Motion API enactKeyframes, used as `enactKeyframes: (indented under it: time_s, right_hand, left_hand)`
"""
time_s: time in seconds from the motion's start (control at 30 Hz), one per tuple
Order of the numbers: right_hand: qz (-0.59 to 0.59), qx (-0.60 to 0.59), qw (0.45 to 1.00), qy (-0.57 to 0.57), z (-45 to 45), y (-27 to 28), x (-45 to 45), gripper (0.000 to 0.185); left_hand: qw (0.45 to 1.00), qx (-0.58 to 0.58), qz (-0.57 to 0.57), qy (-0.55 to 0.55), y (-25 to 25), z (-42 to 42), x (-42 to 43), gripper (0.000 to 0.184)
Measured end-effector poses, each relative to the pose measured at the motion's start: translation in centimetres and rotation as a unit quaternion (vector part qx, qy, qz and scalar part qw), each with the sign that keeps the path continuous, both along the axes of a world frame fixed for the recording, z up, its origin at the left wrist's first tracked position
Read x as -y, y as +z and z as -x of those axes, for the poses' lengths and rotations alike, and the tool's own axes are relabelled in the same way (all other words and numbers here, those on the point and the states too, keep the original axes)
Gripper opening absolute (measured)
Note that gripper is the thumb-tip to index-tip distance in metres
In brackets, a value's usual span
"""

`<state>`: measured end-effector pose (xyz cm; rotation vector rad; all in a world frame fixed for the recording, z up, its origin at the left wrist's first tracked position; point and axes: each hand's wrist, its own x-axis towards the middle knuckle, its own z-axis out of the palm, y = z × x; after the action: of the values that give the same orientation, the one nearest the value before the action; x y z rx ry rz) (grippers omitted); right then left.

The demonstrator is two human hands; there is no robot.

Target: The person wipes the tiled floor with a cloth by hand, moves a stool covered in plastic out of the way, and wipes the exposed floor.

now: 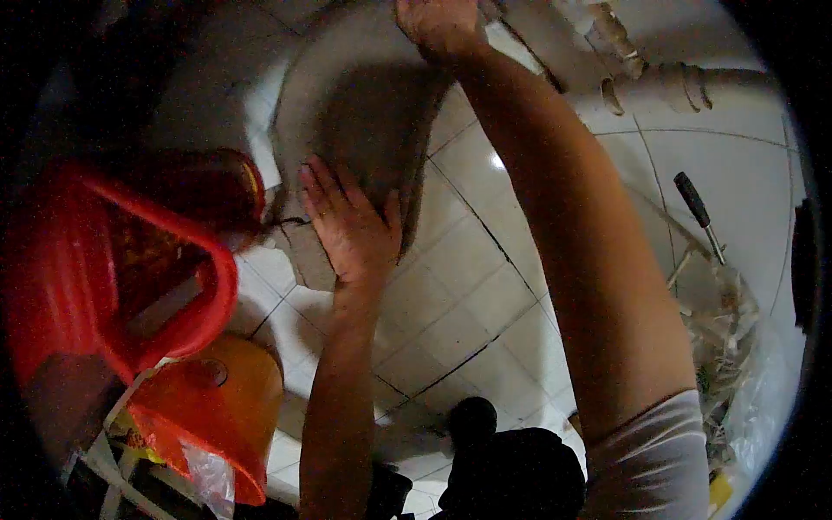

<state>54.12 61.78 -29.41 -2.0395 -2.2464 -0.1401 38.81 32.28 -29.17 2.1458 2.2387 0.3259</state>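
Note:
A greyish-brown sheet (364, 113), dull and soft-looking, spreads over the upper middle of the view; I cannot tell its exact material. On its lower end my left hand (351, 221) lies flat, fingers spread and the thumb apart. My right hand (440, 26) is at the upper end of the same sheet, at the top border of the view. Its fingers are mostly cut off there, so their grip does not show.
At left stand a red plastic stool or chair (221, 269) and an orange bucket (234, 373) with plastic wrapping. A black-handled tool (692, 199) and a clear plastic bag (763, 381) are at right. Pale tiles (468, 286) cover the floor. Curled brown pieces (615, 35) lie at upper right.

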Motion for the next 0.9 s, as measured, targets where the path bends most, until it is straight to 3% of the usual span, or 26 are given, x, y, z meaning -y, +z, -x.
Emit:
enactKeyframes:
  time_s: [0.13,0.27,0.4,0.53,0.6,0.7,0.8,0.9]
  right_hand:
    - [-0.069,0.098,0.99,-0.079,-0.4,-0.4,1.9,0.069]
    - [0.144,0.181,0.972,-0.053,-2.4,3.9,6.0,0.068]
    - [0.168,0.135,0.965,-0.151,-4.9,1.3,9.2,0.052]
    - [0.316,0.151,0.936,-0.043,-3.7,5.9,19.6,0.024]
    - [0.357,0.124,0.925,-0.032,-3.3,4.1,23.8,0.025]
    - [0.435,0.094,0.893,0.072,-2.6,5.6,28.5,0.036]
    - [0.205,0.059,0.977,0.005,-3.2,6.6,30.1,0.054]
    - [-0.042,0.008,0.999,0.004,-4.1,-0.1,27.2,0.071]
  left_hand:
    - [1.0,-0.003,0.023,0.004,1.1,-0.2,-0.3,0.078]
    - [1.0,-0.004,0.018,-0.006,1.0,-0.4,0.3,0.08]
    - [0.999,0.014,0.023,-0.028,1.4,-0.2,2.3,0.08]
    - [0.997,0.047,0.06,-0.023,2.9,-0.7,9.6,0.083]
    - [0.996,0.059,0.073,-0.007,3.2,-0.8,13.9,0.084]
    - [0.995,0.05,0.079,0.018,3.3,-0.5,18.8,0.086]
    - [0.995,0.061,0.068,0.027,3.0,-0.5,19.7,0.088]
    - [0.998,0.029,0.05,0.037,2.2,-0.2,16.5,0.088]
